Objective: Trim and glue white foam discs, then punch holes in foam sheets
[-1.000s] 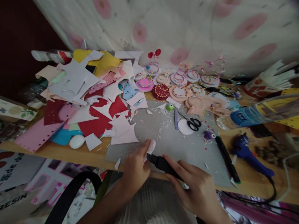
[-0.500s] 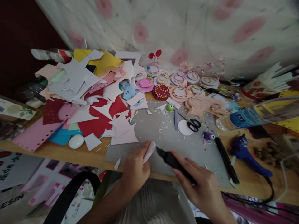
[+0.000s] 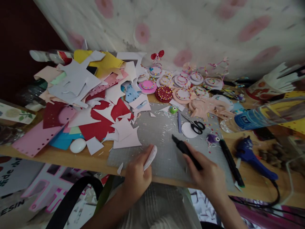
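My left hand (image 3: 138, 170) is closed on a small white disc (image 3: 150, 158), held nearly edge-on between thumb and fingers above the front edge of the grey cutting mat (image 3: 162, 159). In my right hand (image 3: 207, 173) is a black utility knife (image 3: 187, 150), its dark tip pointing up and left over the mat, apart from the disc. A flat white circle (image 3: 189, 130) lies on the mat, partly under black-handled scissors (image 3: 197, 127). Small white scraps (image 3: 164, 128) are scattered around them.
A heap of cut sheets (image 3: 78, 79) covers the left side. Decorated round pieces (image 3: 164, 93) stand along the back. To the right are a plastic bottle (image 3: 259, 117), a blue glue gun (image 3: 252, 159), a black marker-like stick (image 3: 231, 162) and a cup (image 3: 262, 89). A white egg-shaped piece (image 3: 78, 145) sits front left.
My right hand has drawn the knife away to the right and slightly up, widening the gap to the disc. My left hand with the disc has shifted only slightly.
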Demonstrator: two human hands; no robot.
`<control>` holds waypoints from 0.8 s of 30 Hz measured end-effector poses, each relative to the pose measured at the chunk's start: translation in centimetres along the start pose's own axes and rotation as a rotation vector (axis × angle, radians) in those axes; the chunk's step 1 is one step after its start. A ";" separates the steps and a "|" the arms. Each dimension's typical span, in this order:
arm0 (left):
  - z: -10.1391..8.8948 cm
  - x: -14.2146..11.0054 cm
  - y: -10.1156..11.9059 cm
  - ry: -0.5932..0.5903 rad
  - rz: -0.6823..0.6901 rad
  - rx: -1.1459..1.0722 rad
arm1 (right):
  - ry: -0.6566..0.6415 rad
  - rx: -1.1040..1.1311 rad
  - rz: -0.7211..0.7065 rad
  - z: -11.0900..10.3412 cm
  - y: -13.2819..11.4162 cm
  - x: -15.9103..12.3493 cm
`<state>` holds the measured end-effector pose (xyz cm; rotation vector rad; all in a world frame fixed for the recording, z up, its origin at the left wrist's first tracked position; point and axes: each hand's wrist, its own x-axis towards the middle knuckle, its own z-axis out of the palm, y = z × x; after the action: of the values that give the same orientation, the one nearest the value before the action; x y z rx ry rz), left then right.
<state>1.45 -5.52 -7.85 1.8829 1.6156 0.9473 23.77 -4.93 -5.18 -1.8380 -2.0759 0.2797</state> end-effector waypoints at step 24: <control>-0.5 0.6 0.2 -0.110 -0.079 -0.001 | -0.218 0.249 -0.234 -1.0 -3.2 -0.7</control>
<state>1.24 -5.05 -7.23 1.8235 1.6111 0.7968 21.26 -6.17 -3.13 -1.4602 -2.2560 0.6684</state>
